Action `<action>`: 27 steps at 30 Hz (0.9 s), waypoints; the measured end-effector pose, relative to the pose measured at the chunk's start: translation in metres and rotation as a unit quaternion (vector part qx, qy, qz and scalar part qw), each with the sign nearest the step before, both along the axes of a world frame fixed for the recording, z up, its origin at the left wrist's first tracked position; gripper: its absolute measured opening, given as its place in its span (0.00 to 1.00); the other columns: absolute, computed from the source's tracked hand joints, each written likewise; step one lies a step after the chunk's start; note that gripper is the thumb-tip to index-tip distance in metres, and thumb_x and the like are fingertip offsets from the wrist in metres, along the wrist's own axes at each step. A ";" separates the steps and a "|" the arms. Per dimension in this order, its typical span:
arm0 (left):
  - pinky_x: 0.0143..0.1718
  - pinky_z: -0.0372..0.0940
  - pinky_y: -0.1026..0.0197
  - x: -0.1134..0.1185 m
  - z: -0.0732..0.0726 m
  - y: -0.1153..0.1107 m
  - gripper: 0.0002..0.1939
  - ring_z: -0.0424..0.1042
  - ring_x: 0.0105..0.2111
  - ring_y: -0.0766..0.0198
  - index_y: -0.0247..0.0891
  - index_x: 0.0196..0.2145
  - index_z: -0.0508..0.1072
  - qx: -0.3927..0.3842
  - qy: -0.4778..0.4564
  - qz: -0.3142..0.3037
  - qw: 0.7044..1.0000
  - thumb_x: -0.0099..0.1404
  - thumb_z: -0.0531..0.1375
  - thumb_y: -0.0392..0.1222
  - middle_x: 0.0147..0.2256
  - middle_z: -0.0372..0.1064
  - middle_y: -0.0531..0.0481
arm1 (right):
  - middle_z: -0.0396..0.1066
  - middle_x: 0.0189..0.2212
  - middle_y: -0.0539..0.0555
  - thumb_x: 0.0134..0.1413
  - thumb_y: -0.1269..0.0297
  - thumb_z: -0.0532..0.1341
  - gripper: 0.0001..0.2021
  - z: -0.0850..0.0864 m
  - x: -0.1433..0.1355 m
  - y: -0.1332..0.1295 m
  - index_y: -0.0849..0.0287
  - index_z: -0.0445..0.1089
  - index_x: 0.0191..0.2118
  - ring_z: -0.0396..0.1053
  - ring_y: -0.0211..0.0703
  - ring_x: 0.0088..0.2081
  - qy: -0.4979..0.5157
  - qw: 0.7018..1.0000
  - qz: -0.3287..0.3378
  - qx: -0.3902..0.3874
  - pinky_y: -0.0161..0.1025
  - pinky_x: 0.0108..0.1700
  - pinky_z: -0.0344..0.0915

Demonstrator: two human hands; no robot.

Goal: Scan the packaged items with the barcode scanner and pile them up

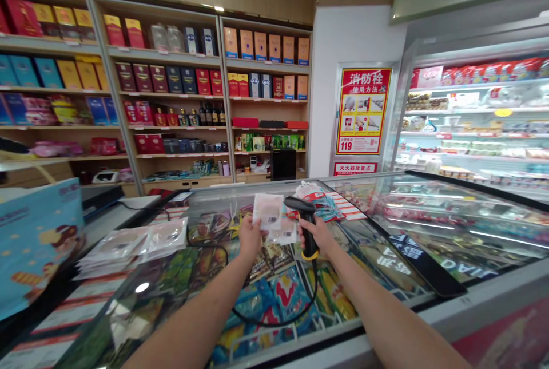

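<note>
My left hand point(251, 236) pinches a small white packet point(268, 211) by its lower left corner, its barcode side towards me. Wrapped round the grip of a black and yellow barcode scanner point(307, 231) is my right hand point(317, 235); the scanner's head points left at the packet. A second white packet point(283, 234) shows just below the first, partly covered by it. From the scanner's base a black cable point(295, 318) loops over the freezer's glass top. Behind the scanner lies a pile of red and blue packets point(328, 206).
More flat white packets point(165, 237) are stacked on the freezer's left side, near a light blue bag point(40, 243). Bagged frozen goods point(287, 294) lie under the glass. Shelves of boxes point(174, 80) stand behind; a lit refrigerated case point(476, 111) is at right.
</note>
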State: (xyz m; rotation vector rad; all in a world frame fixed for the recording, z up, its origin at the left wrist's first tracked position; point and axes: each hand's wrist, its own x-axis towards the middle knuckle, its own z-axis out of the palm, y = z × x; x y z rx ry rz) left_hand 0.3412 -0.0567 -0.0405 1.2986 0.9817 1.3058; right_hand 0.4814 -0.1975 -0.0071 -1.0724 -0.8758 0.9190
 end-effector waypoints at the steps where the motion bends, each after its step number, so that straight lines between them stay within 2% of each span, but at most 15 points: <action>1: 0.26 0.69 0.60 0.000 0.000 0.004 0.04 0.69 0.21 0.67 0.37 0.29 0.62 -0.028 -0.049 0.022 0.998 0.61 0.55 0.34 0.25 0.65 0.55 | 0.65 0.16 0.44 0.36 0.50 0.68 0.21 -0.001 -0.001 -0.001 0.58 0.60 0.28 0.60 0.32 0.14 -0.005 1.000 0.010 -0.008 0.33 0.16 0.63; 4: 0.27 0.70 0.61 0.000 0.001 0.013 0.04 0.70 0.22 0.69 0.36 0.29 0.62 -0.080 -0.144 0.070 0.984 0.61 0.55 0.32 0.27 0.67 0.53 | 0.65 0.16 0.43 0.36 0.50 0.67 0.21 -0.003 -0.002 -0.002 0.58 0.60 0.30 0.60 0.32 0.14 -0.025 0.998 0.034 -0.038 0.32 0.16 0.62; 7: 0.30 0.71 0.61 0.000 0.001 0.016 0.05 0.71 0.24 0.68 0.35 0.29 0.62 -0.100 -0.175 0.080 0.976 0.60 0.56 0.31 0.27 0.68 0.53 | 0.66 0.17 0.42 0.35 0.51 0.68 0.22 -0.004 -0.005 -0.003 0.57 0.60 0.32 0.61 0.32 0.14 -0.039 0.996 0.043 -0.065 0.32 0.16 0.61; 13: 0.30 0.72 0.60 0.001 -0.002 0.013 0.04 0.72 0.26 0.67 0.36 0.29 0.62 -0.070 -0.118 0.050 0.989 0.61 0.55 0.33 0.28 0.68 0.52 | 0.65 0.17 0.43 0.35 0.50 0.68 0.22 -0.002 -0.011 -0.007 0.57 0.59 0.31 0.60 0.32 0.14 -0.037 0.995 0.055 -0.074 0.32 0.16 0.61; 19: 0.30 0.74 0.59 0.001 -0.005 0.011 0.02 0.75 0.28 0.64 0.35 0.31 0.64 -0.051 -0.107 0.033 0.992 0.61 0.55 0.34 0.30 0.70 0.49 | 0.65 0.17 0.43 0.37 0.53 0.68 0.21 -0.006 -0.014 -0.008 0.58 0.62 0.34 0.60 0.32 0.14 -0.064 0.991 0.072 -0.091 0.31 0.15 0.61; 27: 0.31 0.74 0.58 0.001 -0.002 0.009 0.02 0.74 0.27 0.65 0.35 0.31 0.64 -0.059 -0.103 0.037 0.992 0.60 0.56 0.34 0.27 0.69 0.51 | 0.64 0.17 0.43 0.38 0.55 0.67 0.19 -0.007 -0.014 -0.008 0.58 0.61 0.33 0.60 0.32 0.15 -0.068 0.992 0.062 -0.092 0.32 0.16 0.62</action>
